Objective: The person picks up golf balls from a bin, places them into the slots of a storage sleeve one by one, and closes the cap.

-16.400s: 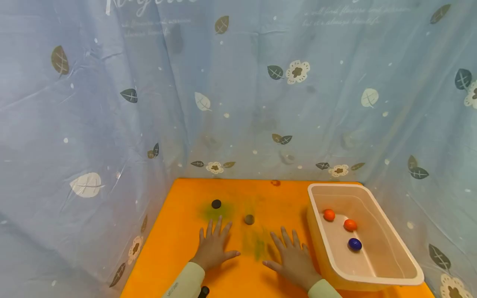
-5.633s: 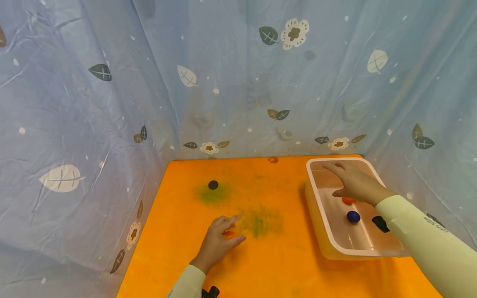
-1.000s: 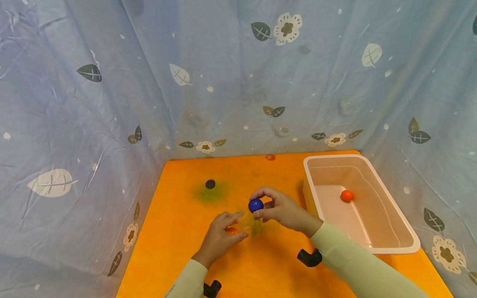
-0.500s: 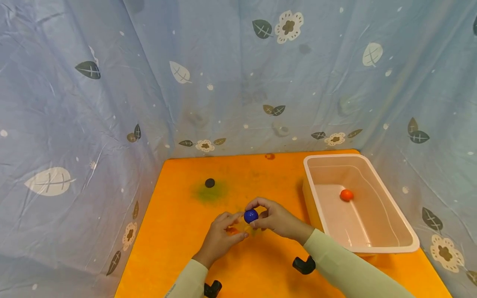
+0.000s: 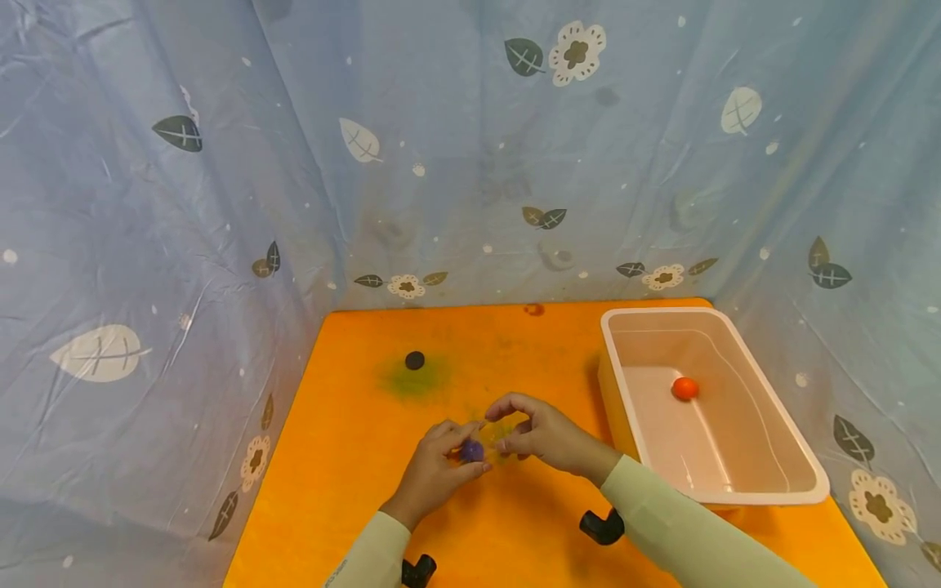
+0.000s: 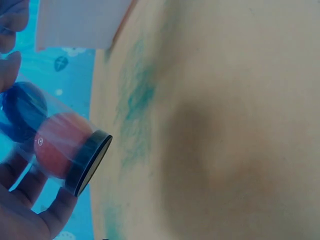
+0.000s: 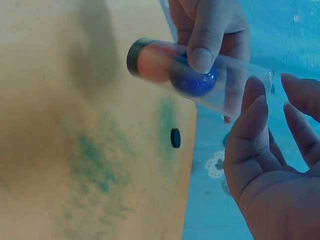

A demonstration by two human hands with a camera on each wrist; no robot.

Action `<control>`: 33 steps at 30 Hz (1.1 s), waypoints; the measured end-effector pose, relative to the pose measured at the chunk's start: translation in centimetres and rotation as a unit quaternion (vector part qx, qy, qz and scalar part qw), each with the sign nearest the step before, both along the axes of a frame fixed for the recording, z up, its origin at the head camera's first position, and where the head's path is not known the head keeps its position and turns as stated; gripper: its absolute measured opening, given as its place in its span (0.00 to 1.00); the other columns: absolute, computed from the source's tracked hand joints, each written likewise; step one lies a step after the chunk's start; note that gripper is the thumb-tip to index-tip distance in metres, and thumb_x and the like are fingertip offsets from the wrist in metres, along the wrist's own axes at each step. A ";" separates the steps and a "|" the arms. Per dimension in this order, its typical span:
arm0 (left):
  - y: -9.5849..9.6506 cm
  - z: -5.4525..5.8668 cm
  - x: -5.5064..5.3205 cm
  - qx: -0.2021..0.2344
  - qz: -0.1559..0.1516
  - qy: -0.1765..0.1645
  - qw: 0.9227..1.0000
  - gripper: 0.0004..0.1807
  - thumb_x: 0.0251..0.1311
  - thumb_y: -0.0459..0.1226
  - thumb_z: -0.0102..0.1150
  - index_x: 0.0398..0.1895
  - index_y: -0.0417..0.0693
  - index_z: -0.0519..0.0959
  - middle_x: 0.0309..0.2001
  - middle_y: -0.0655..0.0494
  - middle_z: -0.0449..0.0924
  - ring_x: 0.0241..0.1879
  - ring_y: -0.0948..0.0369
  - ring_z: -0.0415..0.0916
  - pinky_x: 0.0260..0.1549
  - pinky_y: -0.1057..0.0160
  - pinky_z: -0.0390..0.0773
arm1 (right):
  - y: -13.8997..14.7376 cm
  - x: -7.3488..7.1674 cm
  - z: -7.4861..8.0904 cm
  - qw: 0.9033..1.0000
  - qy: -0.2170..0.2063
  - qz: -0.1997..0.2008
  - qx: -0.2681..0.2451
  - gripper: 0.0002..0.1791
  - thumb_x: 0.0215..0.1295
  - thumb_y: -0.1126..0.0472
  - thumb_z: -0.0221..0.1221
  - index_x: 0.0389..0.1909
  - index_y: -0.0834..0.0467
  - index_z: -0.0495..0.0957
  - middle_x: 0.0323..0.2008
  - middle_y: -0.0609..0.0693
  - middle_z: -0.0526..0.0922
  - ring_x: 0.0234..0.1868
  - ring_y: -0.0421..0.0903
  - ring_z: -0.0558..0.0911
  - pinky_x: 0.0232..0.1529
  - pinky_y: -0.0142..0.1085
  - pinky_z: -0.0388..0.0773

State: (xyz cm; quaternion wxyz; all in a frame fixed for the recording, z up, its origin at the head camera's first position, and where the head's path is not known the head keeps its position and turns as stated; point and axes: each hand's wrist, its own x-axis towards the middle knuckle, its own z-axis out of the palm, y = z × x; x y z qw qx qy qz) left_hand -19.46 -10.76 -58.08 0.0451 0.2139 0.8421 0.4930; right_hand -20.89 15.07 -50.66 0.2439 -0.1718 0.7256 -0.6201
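Observation:
My left hand (image 5: 426, 474) grips a clear tube (image 7: 217, 100), which tilts above the table. A dark cap (image 7: 133, 57) closes its lower end. Inside, an orange ball (image 7: 156, 62) lies against the cap, and a blue ball (image 7: 192, 81) sits behind it, partly covered by my left thumb in the right wrist view. By the tube's uncapped end, my right hand (image 5: 555, 437) has loosely curved fingers with nothing between them. Whether its fingertips touch the rim, I cannot tell. A small black disc-shaped lid (image 5: 415, 360) rests on the table farther back.
At the right stands a pale plastic bin (image 5: 621, 400) with one orange ball (image 5: 685, 389) in it. The orange table (image 5: 515, 539) bears green smudges. A patterned curtain (image 5: 456, 180) encloses the back and sides. Black camera mounts (image 5: 603, 527) hang under the wrists.
The blue ball, pinched in my right fingers half a second ago, has gone down into the tube. My right fingers have let go of it. The left hand has stayed in place.

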 end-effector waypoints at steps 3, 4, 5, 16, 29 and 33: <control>0.1 0.0 0.1 -0.002 0.002 -0.002 1.000 0.35 0.68 0.46 0.79 0.77 0.58 0.79 0.48 0.69 0.78 0.53 0.63 0.76 0.58 0.57 0.81 | 0.0 0.1 0.0 1.000 -0.001 0.002 -0.003 0.21 0.78 0.62 0.67 0.67 0.60 0.77 0.61 0.57 0.79 0.48 0.56 0.88 0.45 0.46 0.85; 0.1 0.0 0.2 -0.002 0.002 0.001 1.000 0.35 0.68 0.45 0.79 0.77 0.58 0.79 0.48 0.68 0.78 0.53 0.63 0.76 0.58 0.57 0.82 | 0.1 0.1 0.0 1.000 -0.001 0.003 -0.004 0.21 0.79 0.62 0.67 0.67 0.60 0.77 0.61 0.57 0.79 0.48 0.57 0.88 0.44 0.46 0.85; 0.1 0.0 0.2 -0.002 0.003 0.004 1.000 0.35 0.68 0.44 0.79 0.77 0.58 0.79 0.48 0.68 0.78 0.52 0.63 0.76 0.58 0.56 0.82 | 0.1 0.1 0.0 1.000 -0.001 0.004 -0.005 0.21 0.79 0.62 0.67 0.68 0.60 0.77 0.61 0.57 0.78 0.48 0.57 0.88 0.45 0.46 0.85; 0.0 0.3 0.3 0.004 -0.003 0.010 1.000 0.34 0.67 0.48 0.78 0.76 0.58 0.80 0.47 0.67 0.77 0.51 0.62 0.77 0.57 0.61 0.82 | 1.5 -0.3 2.3 0.999 0.035 -0.009 0.009 0.23 0.78 0.59 0.68 0.69 0.52 0.77 0.66 0.55 0.76 0.48 0.58 0.87 0.46 0.49 0.84; -0.3 0.2 0.5 -0.002 0.009 0.004 1.000 0.35 0.67 0.52 0.78 0.77 0.65 0.78 0.48 0.68 0.78 0.51 0.64 0.78 0.55 0.61 0.83 | 7.0 -2.1 6.6 0.996 0.061 -0.063 0.007 0.35 0.83 0.51 0.63 0.84 0.46 0.63 0.70 0.62 0.73 0.54 0.61 0.86 0.50 0.51 0.85; -0.5 0.2 0.5 0.002 0.016 -0.004 1.000 0.36 0.67 0.51 0.78 0.77 0.64 0.78 0.49 0.69 0.78 0.53 0.63 0.77 0.56 0.60 0.83 | 9.6 -2.6 7.9 0.993 0.072 -0.088 0.021 0.35 0.86 0.47 0.58 0.86 0.48 0.60 0.71 0.64 0.72 0.55 0.64 0.86 0.50 0.51 0.86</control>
